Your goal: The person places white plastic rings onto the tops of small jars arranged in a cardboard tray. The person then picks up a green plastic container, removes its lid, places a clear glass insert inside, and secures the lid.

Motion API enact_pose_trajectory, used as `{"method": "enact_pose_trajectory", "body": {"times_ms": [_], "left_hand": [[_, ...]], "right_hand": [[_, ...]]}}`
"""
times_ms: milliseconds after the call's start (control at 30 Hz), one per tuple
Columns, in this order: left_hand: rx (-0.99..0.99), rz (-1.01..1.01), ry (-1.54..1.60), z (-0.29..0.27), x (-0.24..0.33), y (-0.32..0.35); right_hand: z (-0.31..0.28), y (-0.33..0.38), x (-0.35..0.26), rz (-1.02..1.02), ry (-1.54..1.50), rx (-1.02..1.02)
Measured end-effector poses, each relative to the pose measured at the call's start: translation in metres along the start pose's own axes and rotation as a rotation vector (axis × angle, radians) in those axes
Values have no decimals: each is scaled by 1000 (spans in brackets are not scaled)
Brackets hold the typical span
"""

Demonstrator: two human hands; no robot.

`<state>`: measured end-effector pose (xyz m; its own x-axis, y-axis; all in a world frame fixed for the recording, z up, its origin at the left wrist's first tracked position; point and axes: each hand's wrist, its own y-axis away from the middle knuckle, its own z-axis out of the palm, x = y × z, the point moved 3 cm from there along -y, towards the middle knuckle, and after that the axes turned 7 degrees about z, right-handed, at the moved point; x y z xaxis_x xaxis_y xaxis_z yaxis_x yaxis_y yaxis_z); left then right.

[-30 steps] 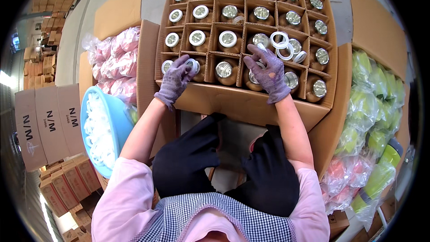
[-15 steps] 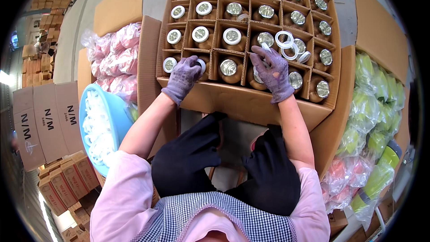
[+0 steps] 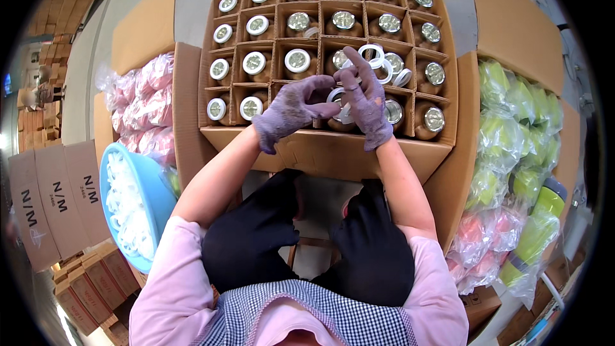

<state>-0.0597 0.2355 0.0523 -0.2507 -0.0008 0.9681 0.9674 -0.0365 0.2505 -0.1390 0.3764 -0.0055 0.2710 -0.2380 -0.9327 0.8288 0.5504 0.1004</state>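
Close together over the front row of a divided cardboard box (image 3: 320, 144) are my two gloved hands. The fingers and thumb of my left hand (image 3: 289, 104) curve around a white plastic ring (image 3: 332, 93) at their tips. My right hand (image 3: 366, 104) is closed on white rings, with its index finger stretched up. Several loose white rings (image 3: 384, 69) lie just beyond it, over the dividers. Brown round-bodied vessels with silvery round tops fill the cells. Some tops wear a white ring, such as this ringed vessel (image 3: 254, 63); others are bare, such as this vessel (image 3: 434, 119). My hands partly hide the front-row vessels.
A blue tub (image 3: 165, 202) of white rings stands at left. Behind it, an open carton (image 3: 189, 90) holds bagged pink items (image 3: 154, 93). At right, another carton (image 3: 458, 173) holds bagged green items (image 3: 500, 125) and red items (image 3: 480, 234). Stacked cartons (image 3: 57, 198) stand far left.
My left hand has moved right, from a front-left vessel to beside my right hand. That vessel now shows a white ring around its top. The whole view has shifted slightly.
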Motion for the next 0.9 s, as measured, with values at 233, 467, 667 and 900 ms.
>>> {"method": "enact_pose_trajectory", "body": {"times_ms": [233,467,667,900], "left_hand": [[364,26,-85,-29,2,13],[193,422,-1310,-40,-31,44],[109,490,-1225,-32,-52,48],[-33,463,-1221,-39,-41,44]], "right_hand": [[4,2,-22,-163,242,92],[-30,12,-9,-118,306,357],[-26,14,-13,-214,389,327],[-25,12,-11,-301,445,315]]}}
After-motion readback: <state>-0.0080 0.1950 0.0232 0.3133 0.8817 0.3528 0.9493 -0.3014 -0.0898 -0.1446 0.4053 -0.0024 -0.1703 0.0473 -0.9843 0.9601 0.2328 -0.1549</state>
